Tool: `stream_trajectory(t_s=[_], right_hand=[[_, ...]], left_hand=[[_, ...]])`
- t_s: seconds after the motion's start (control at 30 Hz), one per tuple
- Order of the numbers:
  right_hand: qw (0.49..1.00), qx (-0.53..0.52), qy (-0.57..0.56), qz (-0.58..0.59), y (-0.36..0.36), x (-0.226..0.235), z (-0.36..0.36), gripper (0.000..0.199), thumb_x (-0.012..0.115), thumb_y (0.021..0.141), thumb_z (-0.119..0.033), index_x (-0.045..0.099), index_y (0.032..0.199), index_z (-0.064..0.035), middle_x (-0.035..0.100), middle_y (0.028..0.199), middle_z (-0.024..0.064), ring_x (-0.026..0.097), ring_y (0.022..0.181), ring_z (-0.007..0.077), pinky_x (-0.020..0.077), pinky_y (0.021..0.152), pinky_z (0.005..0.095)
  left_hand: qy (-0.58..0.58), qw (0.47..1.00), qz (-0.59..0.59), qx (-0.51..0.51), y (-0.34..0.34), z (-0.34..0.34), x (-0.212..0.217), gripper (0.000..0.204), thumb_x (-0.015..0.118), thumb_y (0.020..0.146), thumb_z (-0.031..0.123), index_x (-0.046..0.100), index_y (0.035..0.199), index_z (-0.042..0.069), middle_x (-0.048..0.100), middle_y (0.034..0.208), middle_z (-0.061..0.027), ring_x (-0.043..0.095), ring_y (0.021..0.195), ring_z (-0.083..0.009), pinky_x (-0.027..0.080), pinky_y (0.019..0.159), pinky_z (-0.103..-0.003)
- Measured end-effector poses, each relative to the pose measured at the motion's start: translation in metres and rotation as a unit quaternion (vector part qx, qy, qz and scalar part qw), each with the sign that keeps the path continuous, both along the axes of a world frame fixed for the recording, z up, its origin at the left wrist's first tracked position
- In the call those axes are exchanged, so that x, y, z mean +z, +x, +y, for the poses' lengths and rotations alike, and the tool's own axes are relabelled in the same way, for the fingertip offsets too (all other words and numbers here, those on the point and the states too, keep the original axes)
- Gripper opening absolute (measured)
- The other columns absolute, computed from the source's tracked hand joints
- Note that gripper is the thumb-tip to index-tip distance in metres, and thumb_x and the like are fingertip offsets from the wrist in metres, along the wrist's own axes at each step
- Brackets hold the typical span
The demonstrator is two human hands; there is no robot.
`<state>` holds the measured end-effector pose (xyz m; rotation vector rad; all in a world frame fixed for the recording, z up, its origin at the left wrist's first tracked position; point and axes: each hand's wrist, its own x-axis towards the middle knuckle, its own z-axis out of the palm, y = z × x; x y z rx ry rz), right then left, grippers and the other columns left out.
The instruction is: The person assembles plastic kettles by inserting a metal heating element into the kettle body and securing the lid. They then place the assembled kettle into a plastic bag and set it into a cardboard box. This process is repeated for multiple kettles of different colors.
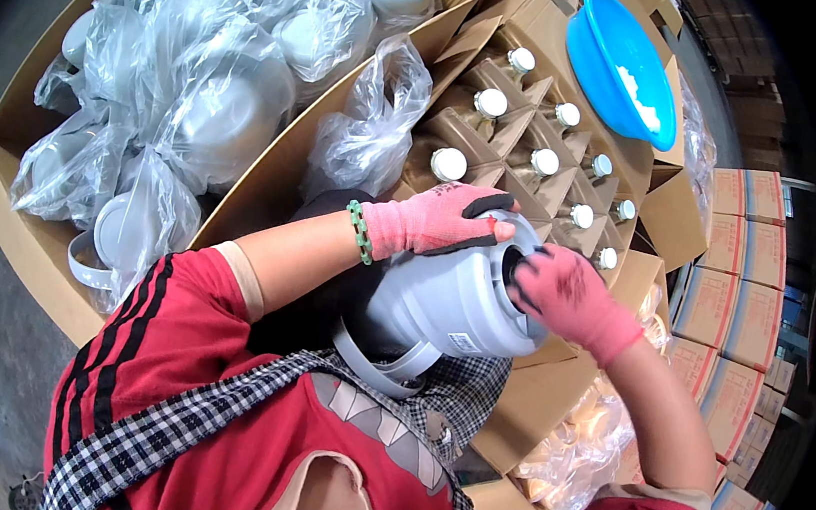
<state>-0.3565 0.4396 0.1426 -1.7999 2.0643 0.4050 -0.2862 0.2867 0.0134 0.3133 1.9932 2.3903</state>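
Your red shirt (232, 472) fills the lower part of the view, with the strap of a black-and-white checked apron (194, 412) running across it. Just beyond, you have a grey plastic container (448, 305) tipped on its side at your lap, its mouth facing right and its looped grey handle (365, 369) hanging toward you. Your left hand (447, 221), in a pink glove with dark fingertips, is clamped on the container's upper side by the rim; a green beaded bracelet (360, 231) circles that wrist. Your right hand (569, 299), gloved to match, has its fingers bent at the dark round opening (509, 265) in the container's end. Those fingertips are hidden, so you cannot tell whether they pinch anything.

To your left, a big open carton (33, 237) holds more grey containers (227, 119) in clear plastic bags. One crumpled clear bag (367, 129) sits by that carton's right wall. Ahead of you, white-capped bottles (543, 162) stand between cardboard dividers (514, 136). Beyond them rests a blue basin (590, 69) with white pieces (639, 100) inside. Printed cartons (705, 299) are stacked along your right.
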Motion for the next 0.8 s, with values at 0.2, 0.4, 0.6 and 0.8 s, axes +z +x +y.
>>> stream_trajectory(t_s=[0.2, 0.4, 0.6, 0.8], right_hand=[[0.850, -0.466, 0.007, -0.245, -0.003, -0.006, -0.006, 0.024, 0.052, 0.078, -0.026, 0.054, 0.068, -0.0046, 0.056, 0.067, 0.0118, 0.052, 0.057, 0.0277, 0.0446, 0.060, 0.0351], [0.966, 0.253, -0.054, 0.024, -0.016, 0.007, 0.019, 0.013, 0.051, 0.066, -0.015, 0.052, 0.078, -0.0092, 0.049, 0.108, 0.0069, 0.047, 0.089, 0.0203, 0.0413, 0.076, 0.0325], [0.940, 0.325, -0.089, 0.055, -0.014, 0.003, 0.027, 0.012, 0.052, 0.067, -0.018, 0.051, 0.073, -0.0085, 0.050, 0.099, 0.0059, 0.047, 0.084, 0.0195, 0.0419, 0.071, 0.0324], [0.961, -0.272, -0.035, -0.025, 0.016, -0.020, 0.006, 0.028, 0.049, 0.078, -0.027, 0.052, 0.066, -0.0019, 0.053, 0.056, 0.0054, 0.052, 0.053, 0.0212, 0.0433, 0.057, 0.0318]], left_hand=[[-0.024, 1.000, 0.001, 0.006, -0.003, 0.002, 0.002, 0.051, 0.053, 0.079, 0.037, 0.047, 0.113, -0.001, 0.054, 0.106, -0.0103, 0.048, 0.100, -0.0155, 0.035, 0.088, -0.029], [0.006, 1.000, 0.019, 0.001, 0.001, 0.004, 0.002, 0.063, 0.049, 0.077, 0.046, 0.045, 0.115, -0.003, 0.052, 0.105, -0.0115, 0.047, 0.099, -0.0168, 0.035, 0.086, -0.029], [-0.002, 1.000, 0.013, -0.002, 0.004, 0.007, 0.004, 0.063, 0.050, 0.077, 0.048, 0.045, 0.115, -0.002, 0.053, 0.104, -0.0112, 0.048, 0.097, -0.0156, 0.036, 0.086, -0.029], [-0.014, 1.000, -0.003, 0.022, -0.001, 0.012, -0.007, 0.058, 0.049, 0.079, 0.046, 0.048, 0.112, -0.001, 0.055, 0.100, -0.0104, 0.049, 0.094, -0.0153, 0.037, 0.083, -0.028]])
